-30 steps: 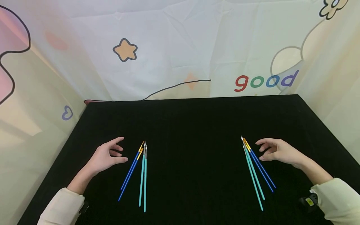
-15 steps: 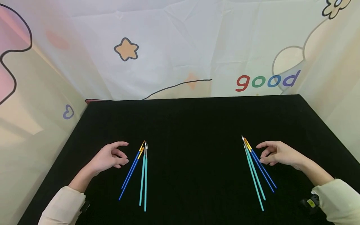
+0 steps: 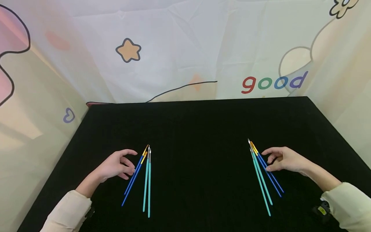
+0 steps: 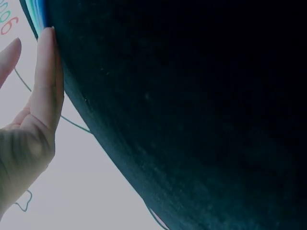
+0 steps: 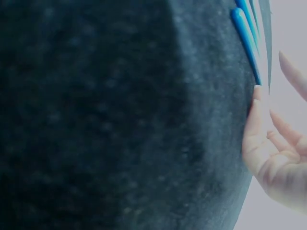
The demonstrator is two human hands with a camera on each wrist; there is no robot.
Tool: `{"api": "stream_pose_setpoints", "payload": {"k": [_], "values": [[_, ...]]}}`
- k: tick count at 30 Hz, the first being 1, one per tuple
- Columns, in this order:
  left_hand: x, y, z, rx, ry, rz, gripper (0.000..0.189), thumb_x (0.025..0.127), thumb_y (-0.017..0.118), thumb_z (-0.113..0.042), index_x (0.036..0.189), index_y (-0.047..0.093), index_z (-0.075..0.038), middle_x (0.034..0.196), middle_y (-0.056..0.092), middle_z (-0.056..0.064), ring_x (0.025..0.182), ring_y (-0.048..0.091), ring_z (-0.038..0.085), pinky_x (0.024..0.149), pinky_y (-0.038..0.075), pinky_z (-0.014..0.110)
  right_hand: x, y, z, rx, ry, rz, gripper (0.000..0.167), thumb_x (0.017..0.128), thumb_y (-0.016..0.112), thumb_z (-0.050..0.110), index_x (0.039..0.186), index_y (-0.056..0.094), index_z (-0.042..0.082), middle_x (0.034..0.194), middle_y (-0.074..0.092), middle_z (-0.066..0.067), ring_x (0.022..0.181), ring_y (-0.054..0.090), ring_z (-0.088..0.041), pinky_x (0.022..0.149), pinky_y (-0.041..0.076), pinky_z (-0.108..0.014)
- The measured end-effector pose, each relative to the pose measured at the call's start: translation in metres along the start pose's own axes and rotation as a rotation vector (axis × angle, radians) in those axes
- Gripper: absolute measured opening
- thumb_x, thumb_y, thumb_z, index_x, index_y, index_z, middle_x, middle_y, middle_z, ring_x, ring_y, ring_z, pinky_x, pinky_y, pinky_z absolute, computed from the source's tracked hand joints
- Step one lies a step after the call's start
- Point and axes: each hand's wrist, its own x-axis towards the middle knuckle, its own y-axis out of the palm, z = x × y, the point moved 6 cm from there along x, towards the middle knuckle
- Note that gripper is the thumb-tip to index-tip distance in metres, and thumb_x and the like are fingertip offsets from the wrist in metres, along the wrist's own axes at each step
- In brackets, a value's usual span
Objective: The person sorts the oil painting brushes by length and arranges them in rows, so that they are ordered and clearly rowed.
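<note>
Two blue-handled paintbrushes (image 3: 134, 179) and two teal-handled paintbrushes (image 3: 149, 187) lie on the left of the black tabletop. A matching group, blue paintbrushes (image 3: 276, 181) beside teal paintbrushes (image 3: 260, 183), lies on the right. My left hand (image 3: 116, 166) hovers just left of its blue pair, fingers loosely bent, thumb tip at the nearer handle. Over on the other side, my right hand (image 3: 282, 159) has its thumb tip at the blue handles and its index finger reaching above them. Contact is unclear for both hands. The right wrist view shows a blue handle end (image 5: 247, 38) beyond the thumb.
Black cloth (image 3: 200, 154) covers the table between the two brush groups. A pale printed curtain (image 3: 179, 48) stands behind and along both sides. Dark wrist devices sit at both cuffs, such as the right one (image 3: 322, 207).
My left hand has moved right and slightly nearer, up to the blue brushes. The right hand has come slightly nearer, its thumb now over the blue handles. The brushes lie as before.
</note>
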Motion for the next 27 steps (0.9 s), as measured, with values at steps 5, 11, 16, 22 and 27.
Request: {"api": "stream_pose_setpoints", "payload": {"k": [5,11,16,22,27], "values": [[0.003,0.002,0.003,0.032,-0.014,-0.02,0.056,0.085,0.062,-0.006,0.132,0.033,0.003,0.09,0.059,0.015,0.08,0.062,0.027,0.066,0.055,0.041,0.0,0.002,-0.002,-0.006,-0.022,0.001,0.05,0.081,0.065,0.004,0.119,0.04,-0.017,0.085,0.054,-0.011,0.059,0.054,-0.006,0.055,0.049,-0.023],[0.004,0.004,0.002,0.089,-0.016,-0.028,0.055,0.083,0.065,-0.009,0.128,0.036,0.003,0.084,0.057,0.013,0.073,0.062,0.026,0.063,0.055,0.039,0.001,0.001,0.001,-0.082,-0.023,-0.041,0.047,0.081,0.067,0.008,0.117,0.045,-0.014,0.082,0.051,-0.009,0.057,0.05,-0.006,0.053,0.046,-0.023],[0.007,0.003,0.004,0.138,-0.012,-0.038,0.051,0.081,0.068,-0.01,0.123,0.041,0.003,0.078,0.055,0.01,0.068,0.062,0.024,0.06,0.055,0.037,0.002,0.001,0.003,-0.096,-0.031,-0.052,0.045,0.081,0.067,0.006,0.116,0.046,-0.014,0.081,0.049,-0.008,0.055,0.047,-0.005,0.051,0.045,-0.022],[0.01,0.002,0.006,0.173,-0.019,-0.046,0.045,0.08,0.069,-0.01,0.116,0.045,0.003,0.075,0.054,0.008,0.065,0.061,0.023,0.058,0.055,0.035,0.003,0.0,0.0,-0.127,0.021,-0.083,0.048,0.078,0.07,0.011,0.115,0.048,-0.01,0.078,0.049,-0.006,0.054,0.046,-0.006,0.05,0.043,-0.022],[0.012,0.004,0.006,0.182,-0.035,-0.052,0.043,0.079,0.07,-0.011,0.113,0.047,0.003,0.074,0.053,0.008,0.064,0.06,0.022,0.058,0.055,0.035,0.003,0.0,-0.001,-0.153,0.055,-0.099,0.05,0.075,0.072,0.013,0.113,0.048,-0.008,0.076,0.048,-0.007,0.053,0.044,-0.006,0.049,0.041,-0.021]]}}
